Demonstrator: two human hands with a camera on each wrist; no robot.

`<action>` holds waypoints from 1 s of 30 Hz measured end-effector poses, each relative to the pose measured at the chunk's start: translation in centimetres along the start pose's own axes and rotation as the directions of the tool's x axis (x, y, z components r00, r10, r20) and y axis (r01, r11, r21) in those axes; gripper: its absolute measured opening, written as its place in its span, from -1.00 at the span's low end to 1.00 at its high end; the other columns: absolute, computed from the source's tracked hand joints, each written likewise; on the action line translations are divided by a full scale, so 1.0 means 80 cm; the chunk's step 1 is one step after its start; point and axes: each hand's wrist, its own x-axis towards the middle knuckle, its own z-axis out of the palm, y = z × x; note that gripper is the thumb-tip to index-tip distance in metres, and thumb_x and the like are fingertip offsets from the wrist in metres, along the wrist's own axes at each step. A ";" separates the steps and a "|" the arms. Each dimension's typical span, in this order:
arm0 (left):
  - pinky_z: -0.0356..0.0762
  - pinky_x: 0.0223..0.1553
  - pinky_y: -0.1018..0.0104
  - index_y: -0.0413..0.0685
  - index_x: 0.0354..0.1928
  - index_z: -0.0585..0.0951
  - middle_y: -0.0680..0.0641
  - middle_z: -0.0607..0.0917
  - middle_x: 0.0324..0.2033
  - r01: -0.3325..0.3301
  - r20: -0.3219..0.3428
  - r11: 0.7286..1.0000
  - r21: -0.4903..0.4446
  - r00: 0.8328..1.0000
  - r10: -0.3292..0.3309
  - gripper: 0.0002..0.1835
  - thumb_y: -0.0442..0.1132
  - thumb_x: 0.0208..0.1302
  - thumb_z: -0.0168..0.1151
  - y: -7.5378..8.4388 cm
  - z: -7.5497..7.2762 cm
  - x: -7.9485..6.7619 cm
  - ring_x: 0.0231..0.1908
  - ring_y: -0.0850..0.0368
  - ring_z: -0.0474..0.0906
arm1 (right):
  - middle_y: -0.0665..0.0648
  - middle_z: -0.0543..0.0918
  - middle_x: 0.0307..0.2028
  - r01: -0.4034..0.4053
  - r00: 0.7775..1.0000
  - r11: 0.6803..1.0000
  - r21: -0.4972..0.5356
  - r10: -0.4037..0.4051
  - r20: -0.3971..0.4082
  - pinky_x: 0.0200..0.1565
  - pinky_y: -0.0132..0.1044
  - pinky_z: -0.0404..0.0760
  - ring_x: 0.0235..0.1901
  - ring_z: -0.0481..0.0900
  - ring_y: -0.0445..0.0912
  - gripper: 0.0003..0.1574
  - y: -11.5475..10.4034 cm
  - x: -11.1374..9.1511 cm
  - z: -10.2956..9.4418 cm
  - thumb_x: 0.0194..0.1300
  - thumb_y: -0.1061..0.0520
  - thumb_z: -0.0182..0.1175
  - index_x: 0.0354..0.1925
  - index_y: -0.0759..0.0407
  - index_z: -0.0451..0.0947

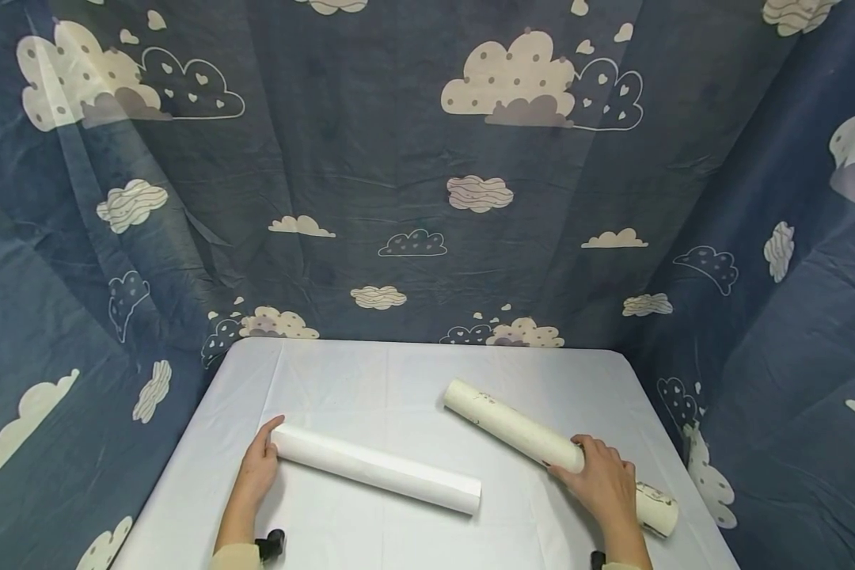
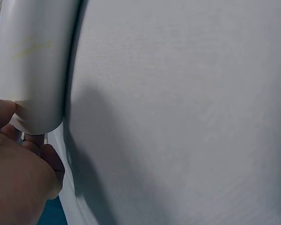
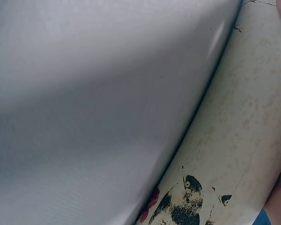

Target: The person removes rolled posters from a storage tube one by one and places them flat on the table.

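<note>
The left grip (image 1: 259, 463) is closed on the left end of the white roll (image 1: 378, 467): thumb on one side, fingers curled about the end face. The white roll lies at a slant on the left and middle of the worktop (image 1: 328, 388), its left end farther from the person than its right end. Faint yellow marks show on its surface near the held end in the left wrist view. Whether the held end touches the worktop cannot be told.

The right grip (image 1: 602, 475) is closed around the cream roll (image 1: 513, 427), right of its middle, thumb on the near side and fingers over the far side. The cream roll lies on the right part of the worktop, slanting from the far left to the near right. It carries dark printed marks; the right wrist view also shows a small red mark (image 3: 150, 205) beside a dark print. The two rolls are apart.

A white cloth covers the worktop. Each forearm carries a black wrist device (image 1: 271, 545) and a pale sleeve (image 1: 235, 556). A dark blue curtain (image 1: 356, 142) with cloud prints encloses the far edge and both sides.
</note>
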 end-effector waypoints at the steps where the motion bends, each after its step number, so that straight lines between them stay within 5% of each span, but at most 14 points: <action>1: -0.17 0.63 -0.34 -0.07 0.63 0.20 -0.37 0.01 0.68 0.000 0.000 1.000 0.001 1.000 0.000 -0.40 -0.44 0.63 -0.33 0.000 0.000 0.000 0.68 -0.40 -0.21 | 0.37 0.67 0.19 0.001 1.000 1.000 0.002 -0.001 -0.004 0.00 0.27 0.42 0.05 0.62 0.28 0.11 0.000 0.000 0.001 -0.01 -0.46 0.57 0.27 0.19 0.53; 30: -0.15 0.63 -0.32 -0.04 0.64 0.20 -0.34 0.04 0.68 -0.003 -0.001 1.000 0.018 1.000 0.003 -0.40 -0.43 0.64 -0.31 -0.003 -0.001 0.000 0.68 -0.38 -0.18 | 0.34 0.70 0.15 0.051 0.998 0.998 0.028 -0.050 -0.036 0.05 0.24 0.39 0.11 0.60 0.27 0.00 -0.047 0.038 0.020 0.01 -0.32 0.62 0.26 0.17 0.55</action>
